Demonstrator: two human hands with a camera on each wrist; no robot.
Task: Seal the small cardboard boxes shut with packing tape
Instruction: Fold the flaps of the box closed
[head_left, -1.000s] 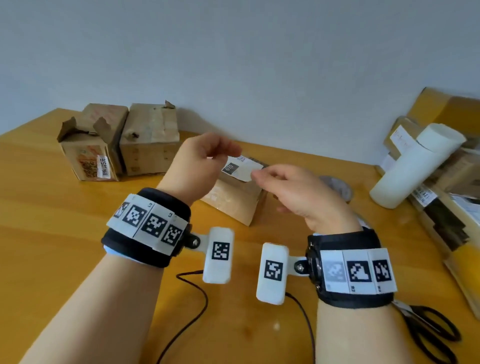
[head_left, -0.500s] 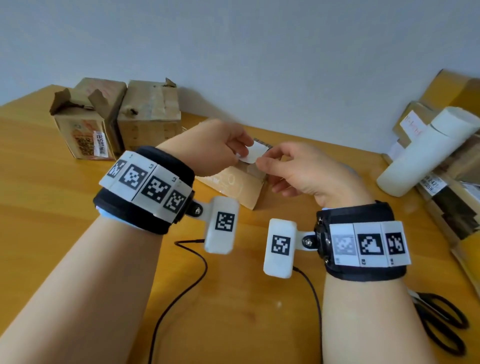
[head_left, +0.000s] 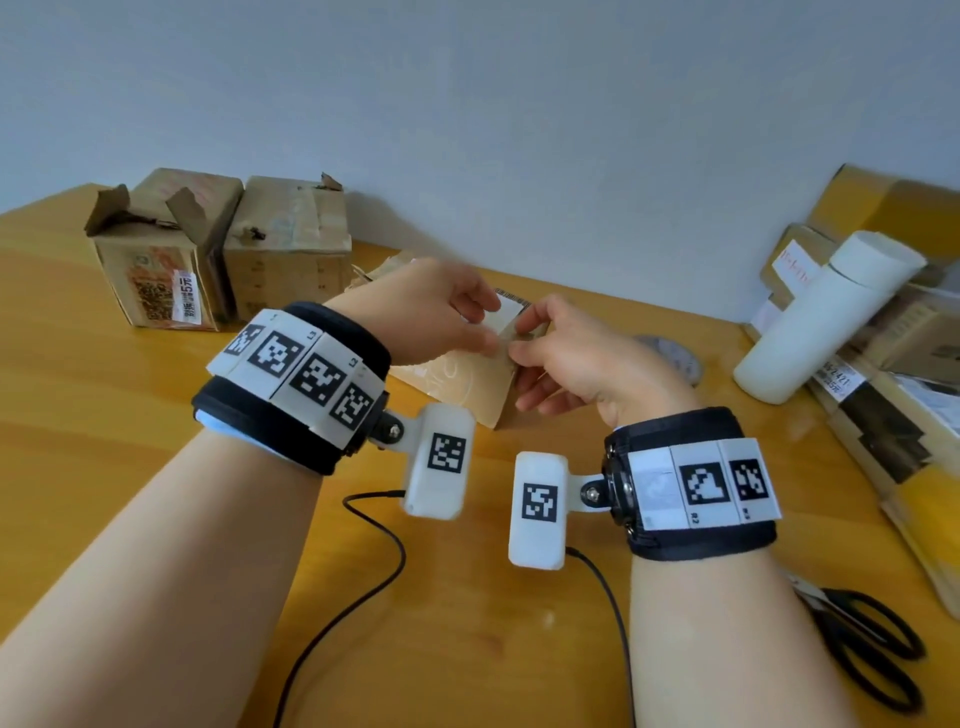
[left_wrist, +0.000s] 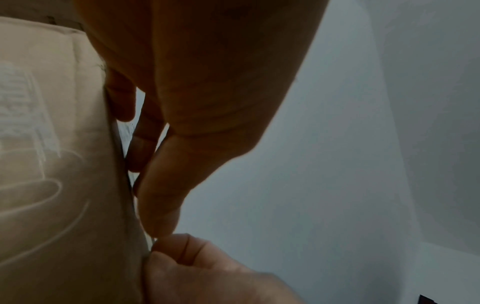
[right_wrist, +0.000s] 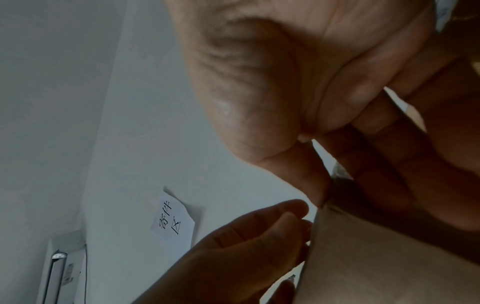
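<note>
The small box (head_left: 457, 379) lies mid-table, its top flap pinched at one edge by the left hand (head_left: 431, 312) and right hand (head_left: 576, 353) — fingertips nearly meeting. No fresh tape is seen applied; two boxes (head_left: 218, 254) behind stand unsealed — most work is judged outstanding.

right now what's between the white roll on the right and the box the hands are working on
In the head view, a flat grey round object lies on the wooden table between the white roll and the cardboard box; I cannot tell what it is.
</note>
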